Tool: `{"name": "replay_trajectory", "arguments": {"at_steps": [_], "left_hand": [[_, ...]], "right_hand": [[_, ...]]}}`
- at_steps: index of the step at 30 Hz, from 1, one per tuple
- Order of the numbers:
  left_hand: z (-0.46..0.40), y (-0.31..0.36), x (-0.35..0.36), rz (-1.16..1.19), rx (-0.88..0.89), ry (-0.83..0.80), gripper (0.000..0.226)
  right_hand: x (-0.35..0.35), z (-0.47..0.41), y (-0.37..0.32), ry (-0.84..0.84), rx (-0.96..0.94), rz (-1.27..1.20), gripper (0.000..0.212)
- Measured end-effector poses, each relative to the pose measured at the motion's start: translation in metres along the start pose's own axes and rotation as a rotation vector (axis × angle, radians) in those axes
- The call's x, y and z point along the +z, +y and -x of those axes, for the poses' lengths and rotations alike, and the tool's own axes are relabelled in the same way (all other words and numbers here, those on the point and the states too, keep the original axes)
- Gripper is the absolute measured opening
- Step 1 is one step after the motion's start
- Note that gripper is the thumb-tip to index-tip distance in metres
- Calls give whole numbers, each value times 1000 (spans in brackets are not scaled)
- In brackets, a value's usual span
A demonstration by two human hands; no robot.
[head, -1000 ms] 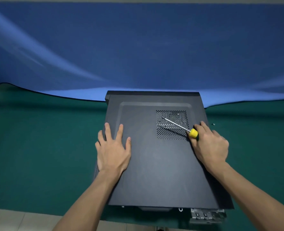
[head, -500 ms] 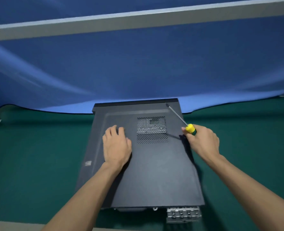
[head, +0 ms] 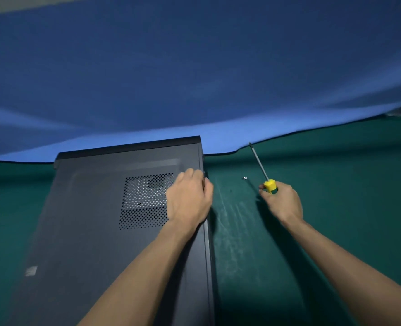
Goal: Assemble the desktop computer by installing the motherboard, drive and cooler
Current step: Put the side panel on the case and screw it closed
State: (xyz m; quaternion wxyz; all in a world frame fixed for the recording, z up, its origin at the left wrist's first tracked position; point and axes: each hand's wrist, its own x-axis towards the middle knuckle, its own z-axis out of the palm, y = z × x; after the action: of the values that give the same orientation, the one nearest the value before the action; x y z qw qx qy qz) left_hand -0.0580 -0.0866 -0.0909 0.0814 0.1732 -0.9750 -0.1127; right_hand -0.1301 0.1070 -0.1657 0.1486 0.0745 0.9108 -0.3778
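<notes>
Both hands sit in the middle of the frame. Left hand (head: 188,198) lies on the case (head: 96,231), fingers curled over its right edge near the far end; whether they pinch anything there is hidden. Right hand (head: 281,201) is closed around the yellow handle of a screwdriver (head: 263,170), held over the green mat (head: 336,208) right of the case, its thin steel shaft slanting toward the upper left.

That case lies flat, side panel up, long axis running from the lower left of the frame away toward the blue cloth (head: 194,78). So the left hand is on it and the right is just off its right side. A small screw (head: 243,177) lies on the mat between the case edge and the screwdriver, close to the tool hand; the next move probably turns on that gap.

Dark matte sheet metal covers the case, with a perforated vent (head: 145,201) beside the left hand and a pale sticker (head: 31,271) at lower left. Pale scuffs mark the mat.
</notes>
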Motion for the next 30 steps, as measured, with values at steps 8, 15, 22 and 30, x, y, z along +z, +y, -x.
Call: {"name": "replay_trajectory", "arguments": {"at_steps": [8, 15, 22, 30], "left_hand": [[-1, 2, 1, -25, 5, 44, 28], [-2, 3, 1, -22, 3, 51, 29], [-1, 0, 3, 0, 11, 57, 28], [2, 1, -13, 281, -227, -88, 5]], "right_hand": [[41, -49, -11, -31, 26, 39, 11], [52, -69, -16, -13, 45, 144, 8], [40, -51, -19, 25, 110, 18, 23], [-14, 47, -52, -125, -5, -365, 18]]}}
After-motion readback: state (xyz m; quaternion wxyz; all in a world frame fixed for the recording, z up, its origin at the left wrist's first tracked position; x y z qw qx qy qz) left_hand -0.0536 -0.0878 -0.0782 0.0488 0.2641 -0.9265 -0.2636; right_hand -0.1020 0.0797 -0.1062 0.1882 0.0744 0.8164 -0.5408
